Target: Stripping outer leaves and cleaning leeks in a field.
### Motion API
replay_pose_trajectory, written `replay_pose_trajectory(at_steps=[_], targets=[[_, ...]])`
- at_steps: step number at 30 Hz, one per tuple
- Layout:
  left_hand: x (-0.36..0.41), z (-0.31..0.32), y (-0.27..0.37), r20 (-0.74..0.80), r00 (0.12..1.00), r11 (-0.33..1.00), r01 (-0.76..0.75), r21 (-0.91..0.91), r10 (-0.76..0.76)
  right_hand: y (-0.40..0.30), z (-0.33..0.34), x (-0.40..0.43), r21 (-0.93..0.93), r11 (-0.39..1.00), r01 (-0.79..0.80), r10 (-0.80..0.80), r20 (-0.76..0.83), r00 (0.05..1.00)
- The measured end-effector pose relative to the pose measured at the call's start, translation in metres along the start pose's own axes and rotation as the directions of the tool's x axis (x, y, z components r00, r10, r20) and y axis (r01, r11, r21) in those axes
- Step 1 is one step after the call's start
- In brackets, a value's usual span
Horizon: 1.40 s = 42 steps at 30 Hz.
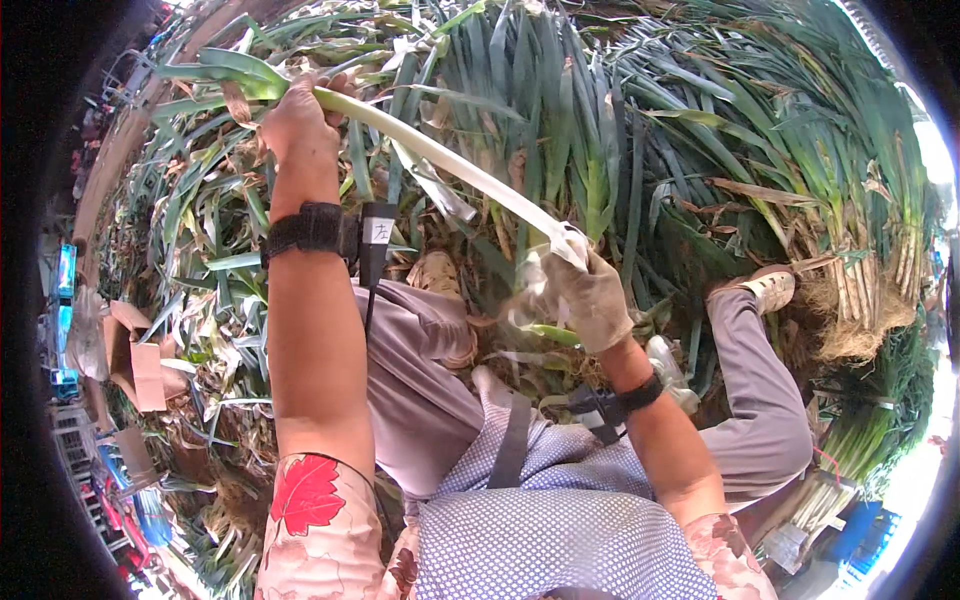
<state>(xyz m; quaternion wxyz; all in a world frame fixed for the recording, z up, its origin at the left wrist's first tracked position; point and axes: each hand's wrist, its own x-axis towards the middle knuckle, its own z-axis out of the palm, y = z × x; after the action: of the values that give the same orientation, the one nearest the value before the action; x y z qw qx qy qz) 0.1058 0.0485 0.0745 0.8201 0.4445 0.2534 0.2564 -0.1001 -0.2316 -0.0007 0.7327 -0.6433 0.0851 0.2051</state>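
A long leek or large green onion (450, 163) stretches slantwise between both hands. My left hand (304, 120), bare, is closed round its upper part, just below the green leaves (255, 73). At the white root end, my right hand (589, 292) in a pale work glove grips the stalk. A loose peeled strip (435, 184) hangs beneath the stalk's middle. Something thin and blurred shows beside the glove; I cannot tell what it is. Black straps with small devices are on both wrists.
Large piles of leafy green onions (555, 97) lie ahead. Bundles with bushy roots (855, 337) are at right. Leaf scraps (217, 300) cover the ground at left, near an open cardboard box (142, 367). A tied bundle (817, 502) and a blue object (866, 536) sit at lower right.
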Motion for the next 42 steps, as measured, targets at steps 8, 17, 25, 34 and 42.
replay_pose_trajectory(at_steps=[8,17,25,34,42], targets=[[0.083,-0.044,-0.044,0.098,0.976,0.973,0.203,-0.106,-0.193,-0.024,0.001,-0.076,-0.081,0.973,-0.216,0.227,0.178,0.957],[0.012,-0.001,-0.023,0.210,0.976,0.944,-0.128,0.303,0.065,0.033,-0.115,-0.093,-0.930,0.061,-0.363,0.308,-0.329,0.893],[-0.062,0.033,-0.022,0.757,0.533,0.395,-0.832,0.389,0.377,-0.037,-0.081,-0.032,-0.925,0.341,0.169,-0.567,-0.059,0.821],[-0.146,0.023,-0.037,0.991,0.132,0.117,-0.984,0.134,-0.029,-0.123,-0.039,0.008,-0.974,0.084,0.209,-0.874,0.029,0.485],[-0.132,0.010,-0.047,0.980,0.170,0.176,-0.966,0.187,-0.106,-0.063,-0.106,-0.002,-0.894,0.405,0.192,-0.683,-0.156,0.714]])
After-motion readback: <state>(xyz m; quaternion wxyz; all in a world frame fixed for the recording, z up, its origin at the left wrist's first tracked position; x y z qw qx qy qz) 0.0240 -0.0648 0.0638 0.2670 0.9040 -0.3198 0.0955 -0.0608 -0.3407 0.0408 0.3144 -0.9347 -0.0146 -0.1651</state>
